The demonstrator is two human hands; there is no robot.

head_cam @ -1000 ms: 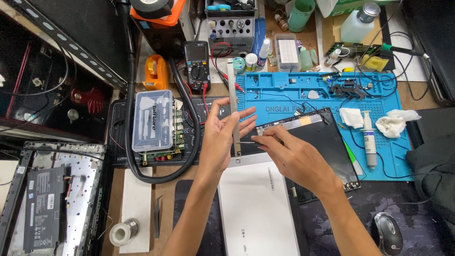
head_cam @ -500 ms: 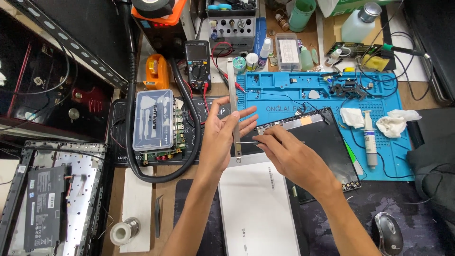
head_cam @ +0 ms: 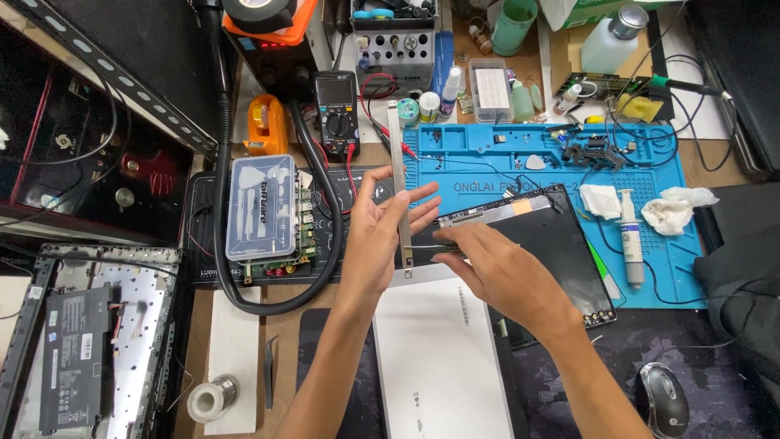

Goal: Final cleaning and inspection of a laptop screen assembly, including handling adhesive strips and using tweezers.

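Observation:
My left hand [head_cam: 375, 237] is raised over the middle of the bench with its fingers spread. It holds a long thin metal strip [head_cam: 397, 154] that stands upright against its fingers. My right hand [head_cam: 505, 275] reaches in from the right, and its fingertips pinch the near left edge of a black display panel [head_cam: 561, 244]. The panel lies tilted, partly on a blue work mat [head_cam: 504, 154]. A silver-white laptop lid [head_cam: 439, 358] lies flat below both hands.
A clear plastic tool case [head_cam: 260, 207] sits on a circuit board at left, ringed by a thick black hose [head_cam: 223, 203]. A multimeter [head_cam: 336, 106] stands behind. A grease syringe [head_cam: 630, 236] and wipes [head_cam: 674, 210] lie at right, a mouse [head_cam: 662, 398] at bottom right, and an opened laptop base [head_cam: 89, 341] at far left.
Almost nothing has moved. My right fingertips have shifted slightly along the panel's edge, and the strip stays upright in my left hand.

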